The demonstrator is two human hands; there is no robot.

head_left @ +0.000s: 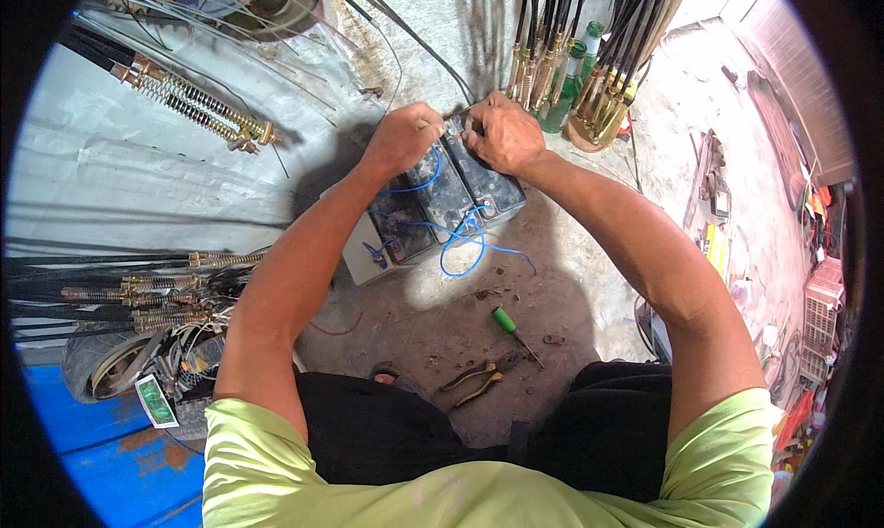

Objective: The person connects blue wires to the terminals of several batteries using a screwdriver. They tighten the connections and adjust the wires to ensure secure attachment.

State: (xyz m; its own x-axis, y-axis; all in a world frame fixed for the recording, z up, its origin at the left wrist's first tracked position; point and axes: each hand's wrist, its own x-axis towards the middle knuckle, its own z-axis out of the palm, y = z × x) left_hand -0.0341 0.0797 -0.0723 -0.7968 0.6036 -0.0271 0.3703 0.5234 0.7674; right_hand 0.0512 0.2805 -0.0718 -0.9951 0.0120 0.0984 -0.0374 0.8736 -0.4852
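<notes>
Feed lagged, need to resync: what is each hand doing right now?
Left hand: closed, pinching the thin blue wire over the row of dark grey box-shaped batteries.
Right hand: closed at the same spot; contents cannot be told.

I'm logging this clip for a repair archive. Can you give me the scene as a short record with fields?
Setting: concrete floor, seen from above
Left hand: at the far end of the batteries, fingers closed on something too small to tell
Right hand: beside it on the same spot, pinching
Wiring: blue wires looped over the batteries
Tools on floor: green screwdriver, pliers
Around: hanging cables, springs, green bottle
</notes>
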